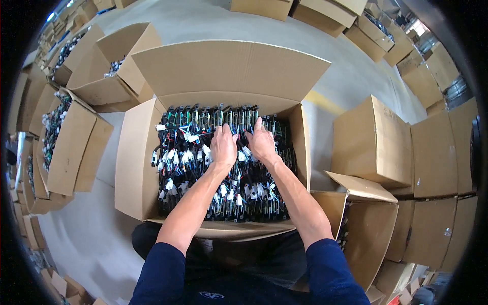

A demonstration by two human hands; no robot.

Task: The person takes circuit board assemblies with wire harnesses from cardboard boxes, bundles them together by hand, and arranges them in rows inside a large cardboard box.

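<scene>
A large open cardboard box (pixel 134 157) stands in front of me, packed with rows of wire harnesses (pixel 190 155). They have black cables, thin coloured wires and white plug connectors, and greenish strips show along the far row. Both hands reach into the middle of that far row. My left hand (pixel 223 146) has its fingers curled down over the harnesses, thumb on the inner side. Just to its right, my right hand (pixel 263 142) grips among them too, index finger pointing away from me and thumb toward the left hand. The harnesses partly hide the fingertips.
The box's far flap (pixel 231 68) stands raised and its left flap spreads outward. Open cartons of similar parts, including one carton (pixel 76 147), line the left. Closed cartons (pixel 373 142) are stacked at right, beside an open carton (pixel 368 239). Grey floor (pixel 193 25) lies beyond.
</scene>
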